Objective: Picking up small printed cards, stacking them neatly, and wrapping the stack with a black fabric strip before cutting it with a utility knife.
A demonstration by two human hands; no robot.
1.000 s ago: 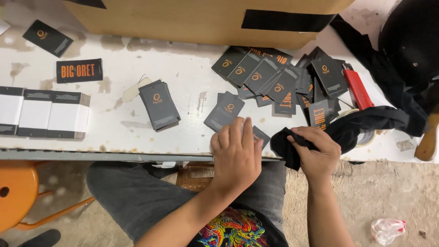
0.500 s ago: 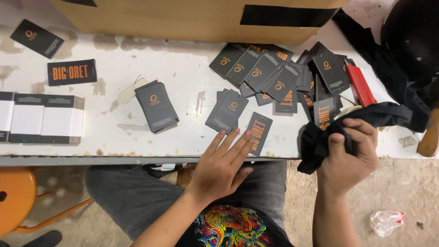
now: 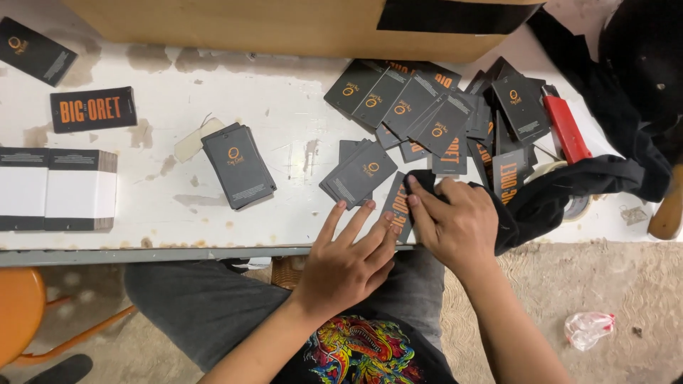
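Fingers of my left hand [image 3: 346, 264] lie spread and flat, tips on the dark tag [image 3: 398, 206] at the counter [image 3: 171, 206] edge; right hand [image 3: 455, 224] fingers are curled shut on the black cloth [image 3: 548, 203], knuckles beside that tag. Best, I judge, to pin the tag lightly and slide it off the edge. Beyond: small tag stack [image 3: 359, 174], then the fanned tag pile [image 3: 441, 114], red cutter [image 3: 567, 128].

Head view, straight down, close overhead.
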